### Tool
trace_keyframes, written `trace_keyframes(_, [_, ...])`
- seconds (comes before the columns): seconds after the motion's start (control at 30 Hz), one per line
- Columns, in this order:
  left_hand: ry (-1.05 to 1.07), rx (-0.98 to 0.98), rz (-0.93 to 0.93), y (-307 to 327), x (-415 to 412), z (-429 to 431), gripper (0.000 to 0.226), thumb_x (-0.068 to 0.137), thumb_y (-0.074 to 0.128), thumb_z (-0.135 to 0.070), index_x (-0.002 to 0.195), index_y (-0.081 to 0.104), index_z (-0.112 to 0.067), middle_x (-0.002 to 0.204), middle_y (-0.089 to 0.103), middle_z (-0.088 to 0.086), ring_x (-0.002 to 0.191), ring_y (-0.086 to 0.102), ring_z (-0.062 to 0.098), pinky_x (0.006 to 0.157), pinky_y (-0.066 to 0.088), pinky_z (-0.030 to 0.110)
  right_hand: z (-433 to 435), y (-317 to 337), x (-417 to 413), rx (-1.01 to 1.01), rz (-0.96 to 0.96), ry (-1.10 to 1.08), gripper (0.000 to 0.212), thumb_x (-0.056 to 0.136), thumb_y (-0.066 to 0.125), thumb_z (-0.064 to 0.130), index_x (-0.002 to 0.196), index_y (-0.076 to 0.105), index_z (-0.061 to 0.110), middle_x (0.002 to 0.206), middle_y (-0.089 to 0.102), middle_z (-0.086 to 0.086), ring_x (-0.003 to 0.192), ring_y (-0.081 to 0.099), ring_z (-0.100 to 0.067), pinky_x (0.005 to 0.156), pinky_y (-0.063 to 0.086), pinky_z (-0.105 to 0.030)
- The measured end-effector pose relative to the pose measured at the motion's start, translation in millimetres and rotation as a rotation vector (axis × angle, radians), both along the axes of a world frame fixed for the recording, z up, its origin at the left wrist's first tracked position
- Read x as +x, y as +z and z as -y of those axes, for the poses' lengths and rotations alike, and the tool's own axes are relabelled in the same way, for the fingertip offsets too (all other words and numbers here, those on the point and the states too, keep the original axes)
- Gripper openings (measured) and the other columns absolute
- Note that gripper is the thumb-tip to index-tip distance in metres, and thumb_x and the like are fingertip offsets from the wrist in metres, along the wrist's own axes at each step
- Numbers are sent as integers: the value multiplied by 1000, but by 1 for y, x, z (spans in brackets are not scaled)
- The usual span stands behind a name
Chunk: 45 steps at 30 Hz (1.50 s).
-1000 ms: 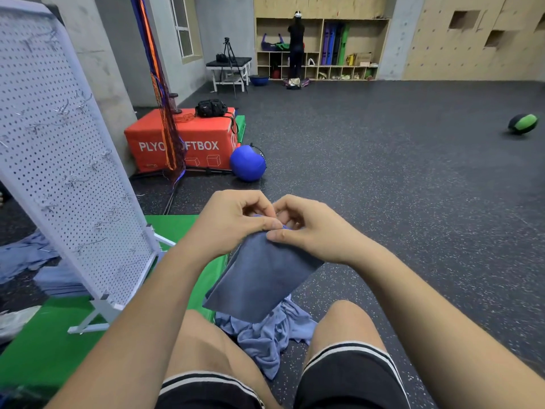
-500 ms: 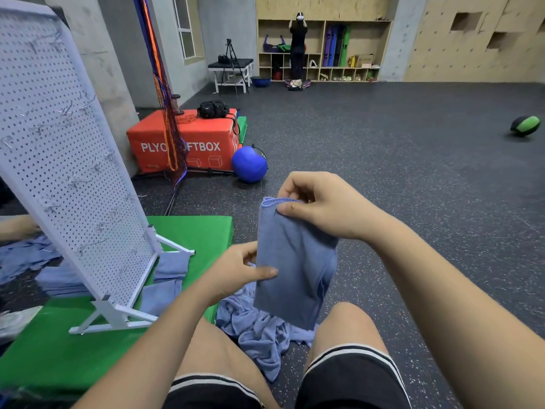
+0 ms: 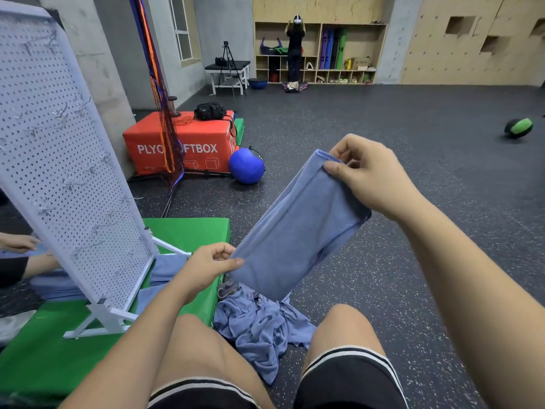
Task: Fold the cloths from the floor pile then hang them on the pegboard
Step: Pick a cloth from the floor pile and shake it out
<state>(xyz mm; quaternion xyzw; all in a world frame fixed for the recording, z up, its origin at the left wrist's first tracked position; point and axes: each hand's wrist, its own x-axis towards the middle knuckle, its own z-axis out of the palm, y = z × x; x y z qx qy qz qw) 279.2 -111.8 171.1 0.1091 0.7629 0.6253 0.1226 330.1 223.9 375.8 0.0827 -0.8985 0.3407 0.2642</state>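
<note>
A folded blue-grey cloth (image 3: 298, 228) stretches slantwise in the air between my hands. My right hand (image 3: 368, 175) pinches its upper end. My left hand (image 3: 211, 267) pinches its lower left corner. Below it, between my knees, a crumpled pile of blue-grey cloths (image 3: 259, 326) lies on the dark floor. The white pegboard (image 3: 65, 160) stands tilted on its frame at the left, on a green mat (image 3: 188, 231), with several metal hooks and no cloth on its visible face.
Flat blue cloths (image 3: 168, 267) lie on the mat by the pegboard's foot. Another person's hand (image 3: 17, 243) shows behind the board at far left. An orange soft box (image 3: 180, 149), a blue ball (image 3: 246, 166) and a hanging net stand beyond. A person stands at far shelves.
My hands have parted: the right rose and went right with the cloth's top, the left dropped to the lower corner, and the cloth now stretches out at a slant.
</note>
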Motion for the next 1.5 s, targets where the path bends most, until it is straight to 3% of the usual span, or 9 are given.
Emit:
trace_keyframes(0.13, [54, 32, 19, 9, -9, 12, 9, 96, 78, -16, 94, 70, -15, 90, 70, 4, 84, 61, 15, 82, 52, 30, -11, -4, -5, -86, -49, -75, 12, 94, 75, 29, 92, 66, 22, 86, 69, 7, 73, 58, -8, 70, 43, -24])
trace_keyframes(0.23, [126, 301, 133, 15, -14, 14, 10, 103, 66, -16, 95, 60, -19, 98, 72, 3, 96, 66, 20, 97, 56, 47, -17, -8, -8, -128, -53, -125, 11, 96, 72, 29, 92, 64, 23, 88, 69, 7, 74, 58, -9, 69, 42, -24])
trace_keyframes(0.43, [324, 664, 90, 30, -22, -1, 13, 110, 57, -31, 109, 63, -21, 103, 76, 2, 91, 72, 12, 85, 59, 33, -12, -30, -12, -189, 86, -213, 11, 98, 59, 28, 96, 58, 17, 89, 64, 8, 77, 54, -7, 67, 40, -28])
trace_keyframes(0.6, [587, 497, 17, 28, -32, -7, 32, 103, 65, -53, 84, 56, -29, 77, 61, -3, 73, 55, 15, 73, 50, 36, -2, -61, -15, -291, 234, -185, 9, 96, 58, 26, 102, 63, 23, 89, 67, 8, 76, 57, -9, 64, 41, -31])
trace_keyframes(0.9, [699, 239, 24, 19, -37, 7, 46, 90, 71, -66, 93, 62, -21, 92, 70, 8, 83, 63, 23, 79, 55, 44, -16, -110, -23, -549, 393, -266, 13, 89, 59, 21, 88, 71, 17, 69, 61, 5, 64, 47, -19, 58, 39, -29])
trace_keyframes(1.03, [725, 217, 69, 18, -39, 3, 41, 98, 69, -57, 94, 63, -17, 94, 68, 8, 86, 61, 24, 83, 54, 43, -9, -120, -22, -551, 399, -283, 15, 88, 58, 31, 98, 67, 24, 88, 71, 3, 75, 60, -20, 69, 49, -36])
trace_keyframes(1.2, [566, 283, 261, 20, -32, -15, 36, 98, 76, -45, 98, 67, -10, 105, 76, 13, 88, 69, 24, 94, 59, 47, 7, -128, -13, -447, 334, -225, 15, 98, 60, 28, 112, 64, 29, 81, 68, 11, 78, 62, -12, 69, 45, -34])
trace_keyframes(1.37, [328, 294, 334, 30, -8, -52, 15, 100, 75, -20, 97, 67, -8, 84, 76, 9, 64, 72, 14, 61, 61, 28, 34, -137, -3, -365, 375, -106, 19, 97, 59, 24, 114, 60, 32, 58, 55, 16, 56, 48, -4, 62, 41, -33])
trace_keyframes(1.5, [215, 249, 264, 38, 7, -72, 15, 97, 77, -13, 109, 69, -10, 98, 74, 7, 76, 72, 13, 63, 56, 29, 54, -143, 5, -336, 415, -13, 25, 95, 59, 21, 117, 57, 33, 60, 58, 17, 58, 54, -8, 66, 50, -36])
